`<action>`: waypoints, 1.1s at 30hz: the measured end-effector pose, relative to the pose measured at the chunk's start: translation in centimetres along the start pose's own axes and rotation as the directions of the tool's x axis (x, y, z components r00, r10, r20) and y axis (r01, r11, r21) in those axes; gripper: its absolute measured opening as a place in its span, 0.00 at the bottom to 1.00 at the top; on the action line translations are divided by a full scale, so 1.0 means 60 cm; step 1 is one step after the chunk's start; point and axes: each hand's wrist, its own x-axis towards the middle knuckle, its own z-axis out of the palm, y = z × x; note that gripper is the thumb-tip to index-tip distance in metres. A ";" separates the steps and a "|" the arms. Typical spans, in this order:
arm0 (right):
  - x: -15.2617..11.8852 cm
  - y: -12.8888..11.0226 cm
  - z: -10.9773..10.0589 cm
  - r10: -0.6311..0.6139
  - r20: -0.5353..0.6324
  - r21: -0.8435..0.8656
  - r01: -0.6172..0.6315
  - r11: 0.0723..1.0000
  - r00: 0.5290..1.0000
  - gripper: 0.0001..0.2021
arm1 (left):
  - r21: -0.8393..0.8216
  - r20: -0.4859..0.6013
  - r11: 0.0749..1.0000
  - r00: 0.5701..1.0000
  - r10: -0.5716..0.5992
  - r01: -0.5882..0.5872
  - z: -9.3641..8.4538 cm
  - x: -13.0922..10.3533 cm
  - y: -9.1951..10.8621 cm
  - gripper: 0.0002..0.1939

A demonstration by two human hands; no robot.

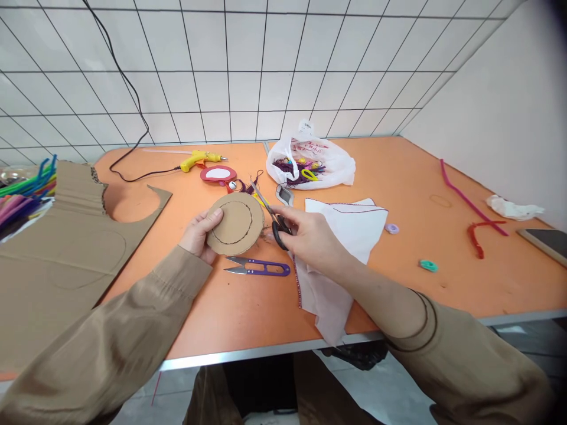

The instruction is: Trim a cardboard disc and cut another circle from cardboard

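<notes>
Between the thumb and fingers of my left hand [201,234] is a round cardboard disc [234,224], with a smaller circle drawn or scored in dark line on its face. My right hand [312,233] grips the black handles of a pair of scissors [278,227]. The blades point up and away, beside the disc's right edge; I cannot tell whether they touch it. Just below the disc, purple thread snips [259,267] lie on the table. Under my right forearm is a white cloth [354,230] with dark red stitched edges.
A yellow glue gun [201,160] with a black cord, a red-and-white oval piece [218,173] and a plastic bag [328,159] of threads lie at the back. Cut cardboard [57,265] covers the left side. Red pipe cleaners [476,239] and a green ring [428,265] are at right.
</notes>
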 end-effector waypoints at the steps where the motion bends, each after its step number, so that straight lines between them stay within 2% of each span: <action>1: -0.001 -0.001 0.000 0.003 0.005 -0.009 -0.003 1.000 1.000 0.19 | -0.002 0.012 1.000 1.000 0.005 -0.005 0.001 -0.001 0.000 0.17; 4: -0.001 -0.003 0.000 0.043 0.011 0.036 -0.044 0.998 0.999 0.21 | 0.009 0.025 0.999 0.999 0.037 -0.037 0.003 -0.003 0.000 0.17; 6: -0.001 -0.005 -0.002 0.040 0.034 -0.007 -0.039 0.999 0.999 0.20 | 0.021 0.016 0.998 0.998 0.060 -0.060 0.003 -0.003 0.000 0.17; 10: -0.002 -0.008 -0.003 0.039 0.152 -0.306 0.009 0.952 0.988 0.16 | 0.045 -0.017 0.997 0.998 0.063 -0.063 -0.001 -0.002 -0.002 0.16; 12: -0.003 -0.008 -0.003 0.087 0.163 -0.430 -0.009 0.903 0.983 0.17 | 0.057 -0.025 0.996 0.998 0.064 -0.062 -0.002 -0.002 -0.003 0.15; 15: -0.005 -0.009 -0.003 0.124 0.142 -0.517 -0.033 0.855 0.982 0.17 | 0.083 -0.011 0.994 0.998 0.069 -0.068 0.002 -0.006 -0.005 0.13; 20: -0.005 -0.010 -0.006 0.105 0.104 -0.519 -0.036 0.854 0.989 0.09 | 0.082 0.010 0.996 0.999 0.042 -0.043 0.016 -0.019 -0.007 0.11; 26: 0.001 -0.003 -0.006 0.063 0.035 -0.362 -0.046 0.931 0.997 0.05 | 0.088 0.050 0.994 0.997 0.062 -0.066 0.021 -0.024 -0.008 0.12; 33: 0.005 0.003 -0.007 0.085 0.090 -0.498 -0.029 0.867 0.992 0.04 | 0.073 0.013 0.995 0.998 0.063 -0.064 0.008 -0.012 -0.009 0.11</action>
